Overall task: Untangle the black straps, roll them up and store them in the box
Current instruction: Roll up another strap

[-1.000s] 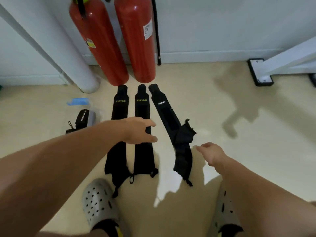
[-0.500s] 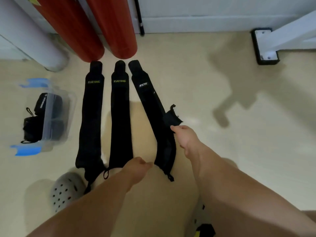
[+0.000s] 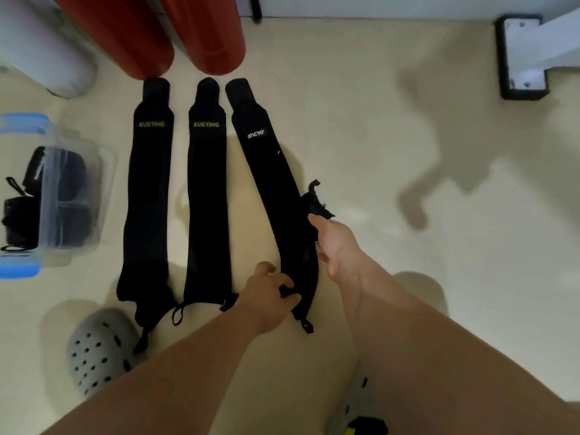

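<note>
Three black straps lie side by side on the floor. The left strap (image 3: pixel 147 196) and the middle strap (image 3: pixel 205 196) lie flat and carry green lettering. The right strap (image 3: pixel 270 171) runs at a slant, and its near part is folded and bunched. My left hand (image 3: pixel 268 296) pinches the near end of the right strap. My right hand (image 3: pixel 334 246) holds the folded edge of that same strap a little farther up. A clear box (image 3: pixel 75 199) with blue clips stands at the left and holds rolled black straps.
Two red fire extinguishers (image 3: pixel 175 32) and a white pipe (image 3: pixel 47 54) stand against the far wall, just beyond the strap tips. A white frame leg on a black foot (image 3: pixel 522 58) is at the far right. My grey clog (image 3: pixel 100 350) is by the left strap's end.
My left hand moved from the middle strap across to the near end of the right strap and gripped it. My right hand went forward onto the right strap's folded edge. The view tilted down.
</note>
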